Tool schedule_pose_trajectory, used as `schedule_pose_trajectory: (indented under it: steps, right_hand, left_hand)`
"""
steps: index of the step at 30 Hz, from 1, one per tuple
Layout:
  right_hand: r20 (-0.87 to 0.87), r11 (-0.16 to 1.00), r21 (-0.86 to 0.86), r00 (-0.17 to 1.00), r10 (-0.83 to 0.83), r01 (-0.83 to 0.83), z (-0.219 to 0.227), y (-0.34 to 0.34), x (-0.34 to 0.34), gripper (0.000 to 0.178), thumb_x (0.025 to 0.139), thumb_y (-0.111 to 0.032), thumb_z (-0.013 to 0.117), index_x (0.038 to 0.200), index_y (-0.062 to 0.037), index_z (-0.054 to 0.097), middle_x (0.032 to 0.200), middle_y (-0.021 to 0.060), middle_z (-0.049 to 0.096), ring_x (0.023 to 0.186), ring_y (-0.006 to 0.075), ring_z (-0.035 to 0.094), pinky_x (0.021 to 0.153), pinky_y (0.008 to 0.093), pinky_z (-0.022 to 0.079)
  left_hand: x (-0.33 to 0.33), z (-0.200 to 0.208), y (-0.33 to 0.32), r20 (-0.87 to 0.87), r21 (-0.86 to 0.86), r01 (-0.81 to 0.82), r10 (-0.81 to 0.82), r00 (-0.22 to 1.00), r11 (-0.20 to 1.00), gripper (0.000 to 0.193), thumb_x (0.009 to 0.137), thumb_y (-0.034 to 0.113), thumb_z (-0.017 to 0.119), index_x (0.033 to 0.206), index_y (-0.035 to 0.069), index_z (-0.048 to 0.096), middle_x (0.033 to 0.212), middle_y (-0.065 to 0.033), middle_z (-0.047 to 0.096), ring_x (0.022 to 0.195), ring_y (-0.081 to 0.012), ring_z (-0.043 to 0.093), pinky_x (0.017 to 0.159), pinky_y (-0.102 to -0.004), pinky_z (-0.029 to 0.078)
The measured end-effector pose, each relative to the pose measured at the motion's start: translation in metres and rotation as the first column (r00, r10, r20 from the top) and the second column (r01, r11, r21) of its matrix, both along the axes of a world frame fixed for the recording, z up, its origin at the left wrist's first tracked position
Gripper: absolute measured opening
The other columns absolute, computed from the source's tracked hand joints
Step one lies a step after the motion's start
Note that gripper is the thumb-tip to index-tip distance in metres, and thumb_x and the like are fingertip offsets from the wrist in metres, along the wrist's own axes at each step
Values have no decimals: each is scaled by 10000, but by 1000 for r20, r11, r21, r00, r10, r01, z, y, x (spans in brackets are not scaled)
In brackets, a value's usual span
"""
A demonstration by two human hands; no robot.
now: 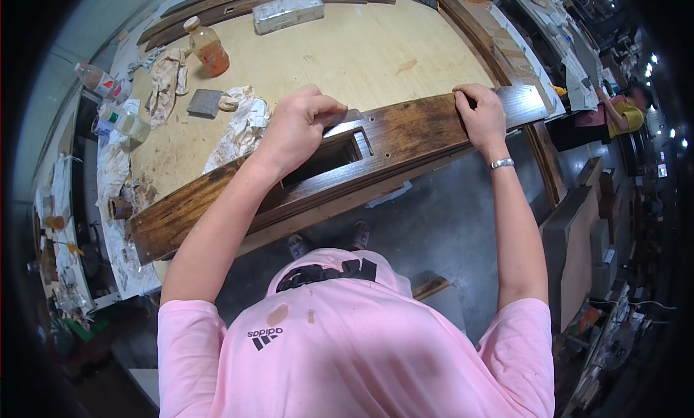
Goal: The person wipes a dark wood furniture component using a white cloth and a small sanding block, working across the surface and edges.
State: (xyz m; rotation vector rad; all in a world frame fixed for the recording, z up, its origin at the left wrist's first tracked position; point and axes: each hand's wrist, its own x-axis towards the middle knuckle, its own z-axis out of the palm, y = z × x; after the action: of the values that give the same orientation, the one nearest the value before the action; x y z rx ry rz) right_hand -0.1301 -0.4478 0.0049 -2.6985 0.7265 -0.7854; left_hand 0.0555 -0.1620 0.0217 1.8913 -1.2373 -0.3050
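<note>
A long dark-stained wooden board (426,121) lies slantwise along the near edge of the table, with a rectangular cut-out (358,144) left of its middle. Its finish looks glossy in places and patchy brown elsewhere. My left hand (298,125) is over the cut-out with fingers curled together; a dark flat edge shows by the fingertips, but I cannot tell what it is. Toward the board's right end, my right hand (483,118) grips it, thumb on top and fingers bent at the far edge.
On the pale tabletop (325,56) are a bottle of orange-brown liquid (210,49), a grey block (204,103), stained rags (242,125) and a wrapped silvery block (288,13). Plastic bottles (123,121) stand left. Dark boards (238,9) lie behind. A person (618,118) is at far right.
</note>
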Motion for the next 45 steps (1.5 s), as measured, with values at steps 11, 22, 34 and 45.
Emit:
schedule_pose_trajectory:
  steps: [11,22,34,45]
  right_hand:
    - [-20,1000,-11,1000,22,-23,-5,-9,1,245,903,-271,619,981,-75,744,1052,123,720,1030,328,650,922,418,495]
    - [-100,981,-169,992,76,-93,7,19,17,275,838,-284,647,889,-26,728,951,142,700,978,330,641,914,429,481]
    - [-417,838,200,730,542,-508,30,178,105,550,959,-528,535,824,-21,700,754,206,676,779,402,665,735,486,517]
    - [-358,840,233,759,543,-491,23,185,105,612,903,-567,557,743,3,713,692,245,658,726,422,671,715,478,544]
  left_hand:
    - [45,34,102,60,9,-223,222,973,975,137,868,-51,614,983,-15,681,850,-82,600,795,-189,573,725,-288,448]
    - [12,10,166,151,60,-316,304,940,947,108,859,-58,603,961,-28,623,892,-110,580,862,-228,591,797,-311,462]
    - [17,5,161,136,-76,-262,270,953,962,233,844,-66,651,1052,10,724,802,-103,558,766,-241,566,684,-329,434]
    - [11,3,160,132,-43,-339,341,931,940,184,855,-103,638,1016,-33,694,821,-90,504,790,-231,532,734,-317,449]
